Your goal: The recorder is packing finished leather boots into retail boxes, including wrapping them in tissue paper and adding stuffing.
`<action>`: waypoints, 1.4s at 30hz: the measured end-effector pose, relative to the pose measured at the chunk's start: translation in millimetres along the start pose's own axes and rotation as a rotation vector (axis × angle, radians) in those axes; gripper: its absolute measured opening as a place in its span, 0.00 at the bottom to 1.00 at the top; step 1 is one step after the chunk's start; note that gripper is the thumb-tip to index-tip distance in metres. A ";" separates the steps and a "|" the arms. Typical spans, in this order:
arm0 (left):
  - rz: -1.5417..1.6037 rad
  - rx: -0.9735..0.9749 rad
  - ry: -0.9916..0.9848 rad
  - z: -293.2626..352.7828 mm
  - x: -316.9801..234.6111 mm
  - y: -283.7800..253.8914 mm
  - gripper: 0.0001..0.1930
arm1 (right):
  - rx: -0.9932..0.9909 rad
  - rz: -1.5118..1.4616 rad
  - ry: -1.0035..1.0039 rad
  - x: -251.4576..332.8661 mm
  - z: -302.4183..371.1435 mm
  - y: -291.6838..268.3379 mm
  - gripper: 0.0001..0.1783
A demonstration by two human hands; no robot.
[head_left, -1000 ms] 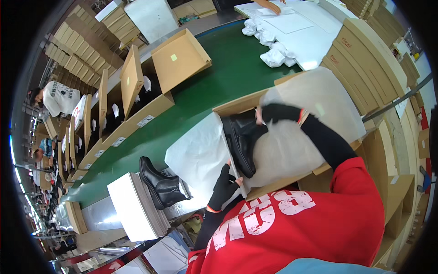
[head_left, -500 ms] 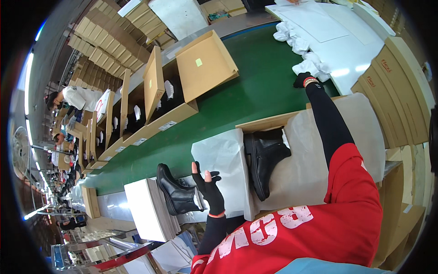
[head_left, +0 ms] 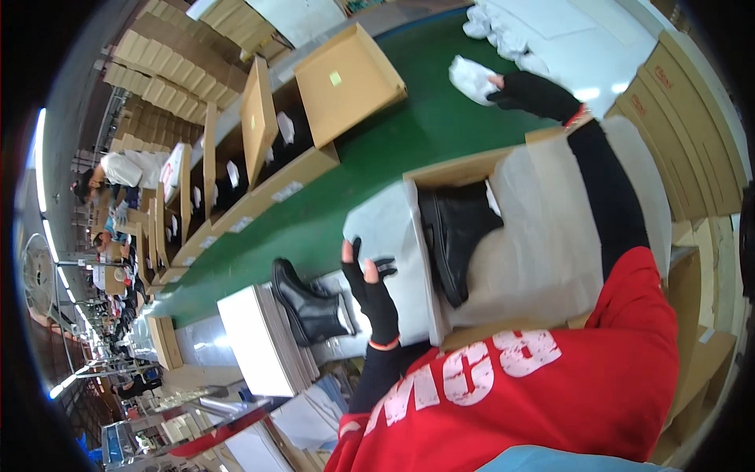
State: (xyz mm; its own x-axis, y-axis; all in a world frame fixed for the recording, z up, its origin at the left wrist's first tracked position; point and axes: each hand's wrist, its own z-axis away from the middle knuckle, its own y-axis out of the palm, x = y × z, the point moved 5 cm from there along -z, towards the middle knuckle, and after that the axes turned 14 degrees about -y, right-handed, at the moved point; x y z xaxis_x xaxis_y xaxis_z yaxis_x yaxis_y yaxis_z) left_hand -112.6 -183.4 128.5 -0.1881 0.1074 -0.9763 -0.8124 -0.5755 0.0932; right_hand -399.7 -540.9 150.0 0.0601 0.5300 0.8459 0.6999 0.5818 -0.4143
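Your right hand point(head_left: 535, 96), in a black fingerless glove, is in the upper right of the frame. It pinches a white paper wad point(head_left: 470, 79) between the thumb and the fingers, above the green conveyor belt point(head_left: 377, 145). Just beyond it, more crumpled wads point(head_left: 497, 33) lie along the edge of a white table point(head_left: 586, 59).

Your left hand point(head_left: 374, 299), with the same kind of glove, is near the centre of the frame, a little lower. Its fingers are spread and it grips nothing; whether it touches the pale paper flap point(head_left: 385, 216) behind it, I cannot tell.

To the right of this hand, one black boot point(head_left: 456, 236) lies on its side in an open cardboard box point(head_left: 460, 168), with white paper showing at its opening. Thin wrapping paper point(head_left: 550, 236) spreads to the right of the boot. The second black boot point(head_left: 305, 308) lies to the left of your left hand, just beside a stack of white sheets point(head_left: 255, 342). In the upper left, a row of open boxes point(head_left: 271, 193) stands on the belt.
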 end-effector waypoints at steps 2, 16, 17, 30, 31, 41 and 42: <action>0.085 0.137 0.025 12.5 -21.5 7.2 0.34 | 0.056 -0.258 0.023 126.2 35.0 36.9 0.24; -0.503 0.400 0.239 80.0 -32.6 21.5 0.28 | 0.475 -0.060 0.042 179.1 151.0 203.2 0.32; -0.718 0.550 0.398 83.2 -28.2 34.7 0.30 | 0.293 0.062 0.056 153.1 151.3 203.4 0.34; -1.163 0.555 0.570 77.6 30.8 26.0 0.10 | 0.279 0.861 -0.396 39.7 114.4 304.4 0.50; -1.186 0.577 0.558 75.9 35.5 25.6 0.15 | 0.292 0.867 -0.372 38.9 112.5 306.5 0.50; -1.282 0.528 0.643 78.9 68.0 26.7 0.09 | 0.233 0.812 -0.432 36.5 109.3 302.7 0.45; -1.264 0.516 0.655 76.2 70.3 26.4 0.07 | 0.226 0.836 -0.444 35.0 105.8 304.4 0.44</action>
State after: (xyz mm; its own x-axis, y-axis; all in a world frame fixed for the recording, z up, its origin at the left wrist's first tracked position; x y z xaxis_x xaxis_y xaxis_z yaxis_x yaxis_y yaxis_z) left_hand -189.3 -129.2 77.3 0.9192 -0.1504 -0.3639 -0.3722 -0.0306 -0.9276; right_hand -259.8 -280.0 18.0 0.1697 0.9834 0.0645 0.3974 -0.0084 -0.9176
